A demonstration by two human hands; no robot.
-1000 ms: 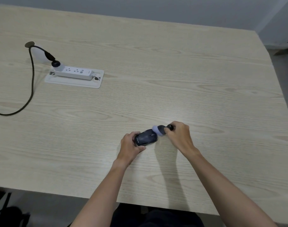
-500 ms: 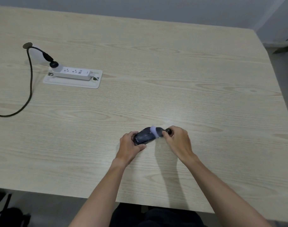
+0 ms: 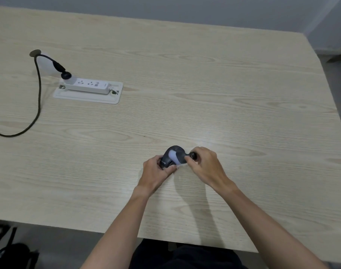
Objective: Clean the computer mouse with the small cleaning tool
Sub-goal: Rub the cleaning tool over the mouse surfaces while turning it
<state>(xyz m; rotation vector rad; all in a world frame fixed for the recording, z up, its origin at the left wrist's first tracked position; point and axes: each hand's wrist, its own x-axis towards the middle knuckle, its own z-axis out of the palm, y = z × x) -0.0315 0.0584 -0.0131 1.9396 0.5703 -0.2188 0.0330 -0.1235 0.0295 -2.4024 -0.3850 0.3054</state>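
You are mid-clean: your left hand [image 3: 156, 169] fingers clamp the mouse [image 3: 170, 158] low in the frame, your right hand [image 3: 206, 166] pinches the cleaning tool [image 3: 183, 158], its pale, blurred tip seemingly rubbing the top, with more likely left.

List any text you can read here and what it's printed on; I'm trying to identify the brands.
Computer mouse: a pale logo near the left hand, too blurred to read.
Power strip: small dark markings, too small to read.
No other text shows.
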